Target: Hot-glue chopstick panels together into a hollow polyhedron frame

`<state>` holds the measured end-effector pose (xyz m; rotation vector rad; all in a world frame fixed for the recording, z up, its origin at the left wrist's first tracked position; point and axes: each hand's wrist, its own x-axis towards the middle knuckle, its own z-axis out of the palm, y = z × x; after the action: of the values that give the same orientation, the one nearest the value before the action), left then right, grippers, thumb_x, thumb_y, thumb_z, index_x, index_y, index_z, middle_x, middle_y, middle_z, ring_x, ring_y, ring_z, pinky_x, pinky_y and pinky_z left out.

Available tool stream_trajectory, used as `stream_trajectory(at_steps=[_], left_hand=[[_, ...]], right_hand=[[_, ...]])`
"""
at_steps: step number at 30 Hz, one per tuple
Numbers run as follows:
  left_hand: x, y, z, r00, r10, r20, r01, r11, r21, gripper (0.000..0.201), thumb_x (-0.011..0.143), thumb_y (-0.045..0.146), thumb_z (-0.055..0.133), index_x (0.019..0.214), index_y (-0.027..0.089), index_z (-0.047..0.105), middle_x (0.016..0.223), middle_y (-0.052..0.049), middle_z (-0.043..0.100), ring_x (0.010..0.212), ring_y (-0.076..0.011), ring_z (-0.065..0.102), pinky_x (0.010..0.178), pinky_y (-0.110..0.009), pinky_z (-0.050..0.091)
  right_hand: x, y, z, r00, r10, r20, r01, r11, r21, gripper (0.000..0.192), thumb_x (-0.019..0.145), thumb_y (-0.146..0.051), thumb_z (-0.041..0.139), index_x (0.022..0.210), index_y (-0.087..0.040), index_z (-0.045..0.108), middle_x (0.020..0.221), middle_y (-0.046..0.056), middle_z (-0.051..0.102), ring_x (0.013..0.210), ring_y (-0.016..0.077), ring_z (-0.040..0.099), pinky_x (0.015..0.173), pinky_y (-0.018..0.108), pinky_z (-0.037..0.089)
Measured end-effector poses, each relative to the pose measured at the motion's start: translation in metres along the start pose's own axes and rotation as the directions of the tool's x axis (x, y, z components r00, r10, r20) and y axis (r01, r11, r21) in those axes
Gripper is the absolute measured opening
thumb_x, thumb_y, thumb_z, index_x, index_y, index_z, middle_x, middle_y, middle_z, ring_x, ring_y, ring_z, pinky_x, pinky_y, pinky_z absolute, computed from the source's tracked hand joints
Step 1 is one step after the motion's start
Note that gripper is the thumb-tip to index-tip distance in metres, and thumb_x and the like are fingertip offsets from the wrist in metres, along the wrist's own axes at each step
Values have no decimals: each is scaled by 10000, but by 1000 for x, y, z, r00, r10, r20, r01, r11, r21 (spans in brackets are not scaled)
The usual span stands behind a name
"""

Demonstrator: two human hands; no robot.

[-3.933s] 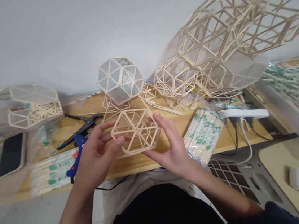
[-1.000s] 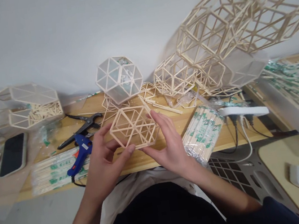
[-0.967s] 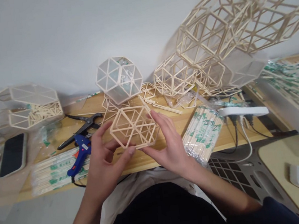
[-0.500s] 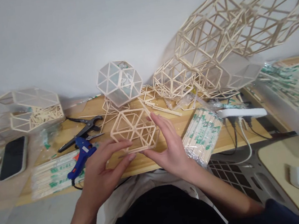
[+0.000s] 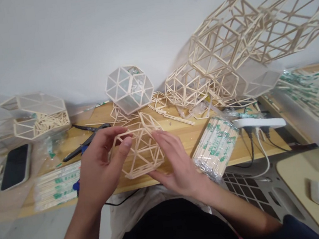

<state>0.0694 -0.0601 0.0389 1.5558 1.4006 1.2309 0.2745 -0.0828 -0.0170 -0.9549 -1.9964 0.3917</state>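
Note:
A small open lattice of pale wooden sticks point(image 5: 141, 147), hexagonal with triangles inside, is held over the front of the wooden table point(image 5: 179, 140). My left hand point(image 5: 101, 165) grips its left side, thumb on the top edge. My right hand point(image 5: 176, 164) cups its right and lower side. The lattice is tilted, one face turned up and to the right.
Black pliers point(image 5: 88, 140) and a blue glue gun point(image 5: 76, 186), mostly hidden by my left hand, lie at left. Chopstick packs point(image 5: 55, 184) point(image 5: 213, 147), a phone point(image 5: 14, 166), a power strip point(image 5: 260, 122), a film-covered polyhedron point(image 5: 129, 87) and big stick frames point(image 5: 227, 53) crowd the table.
Both hands have turned the lattice from flat-facing to tilted and lowered it slightly. My left thumb moved from its lower edge to its top; that hand now hides the glue gun.

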Motion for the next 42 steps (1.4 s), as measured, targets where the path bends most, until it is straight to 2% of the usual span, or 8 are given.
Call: stream_trajectory(at_steps=[5, 9, 18, 27, 30, 35, 39, 42], left_hand=[[9, 4, 2, 998, 12, 61, -22, 986, 164, 219, 936, 449, 738, 1039, 256, 744, 961, -5, 743, 897, -183, 702, 866, -313, 559], [14, 9, 4, 998, 8, 62, -21, 976, 217, 209, 914, 457, 748, 975, 257, 767, 909, 4, 767, 837, -179, 706, 808, -298, 568], [32, 16, -3, 967, -152, 202, 132, 985, 112, 213, 786, 482, 841, 814, 271, 842, 819, -14, 811, 795, -223, 739, 723, -312, 585], [33, 11, 1, 951, -221, 214, 217, 975, 43, 182, 748, 451, 864, 760, 271, 839, 777, -7, 794, 740, -183, 694, 701, -285, 550], [33, 13, 1, 954, -209, 217, 204, 978, 43, 177, 756, 446, 854, 747, 270, 833, 758, 0, 780, 719, -172, 675, 684, -277, 536], [32, 13, 0, 952, -196, 233, 183, 980, 77, 211, 776, 485, 843, 761, 274, 836, 766, -7, 788, 727, -195, 699, 693, -305, 556], [31, 10, -2, 965, -184, 187, 161, 978, 134, 273, 772, 543, 849, 844, 280, 854, 847, -21, 824, 802, -234, 748, 768, -344, 598], [29, 12, -4, 978, -142, 152, 122, 983, 135, 350, 826, 597, 791, 945, 274, 853, 921, -28, 838, 864, -243, 765, 815, -351, 613]], right_hand=[[-3, 1, 2, 999, -21, 33, 22, 999, -35, 896, 999, -343, 678, 1710, -247, 142, 1558, 172, 538, 1503, 350, 467, 1226, 604, 444], [-2, 0, 1, 999, -33, 38, 35, 998, -50, 884, 996, -333, 687, 1706, -229, 170, 1536, 184, 544, 1497, 348, 466, 1222, 598, 450], [-1, 0, 3, 993, -89, 74, 94, 993, -69, 895, 1002, -288, 668, 1713, -205, 131, 1522, 190, 553, 1502, 344, 465, 1207, 590, 479], [-3, 1, 4, 991, -110, 81, 117, 989, -94, 899, 1011, -291, 659, 1717, -179, 113, 1530, 207, 545, 1509, 356, 457, 1201, 599, 485], [-2, 2, 3, 990, -122, 73, 128, 988, -91, 895, 1007, -292, 669, 1712, -157, 135, 1519, 214, 550, 1511, 357, 450, 1205, 590, 482], [-3, 2, 3, 991, -114, 67, 118, 990, -72, 879, 1018, -305, 650, 1714, -197, 125, 1530, 198, 553, 1510, 348, 461, 1194, 596, 493], [-4, 2, 5, 996, -82, 38, 83, 996, -31, 903, 1003, -320, 682, 1708, -194, 133, 1544, 198, 554, 1509, 343, 469, 1209, 593, 479], [-5, 3, 5, 999, -45, 26, 45, 999, 7, 907, 988, -318, 707, 1700, -204, 156, 1569, 188, 545, 1519, 339, 464, 1219, 593, 468]])
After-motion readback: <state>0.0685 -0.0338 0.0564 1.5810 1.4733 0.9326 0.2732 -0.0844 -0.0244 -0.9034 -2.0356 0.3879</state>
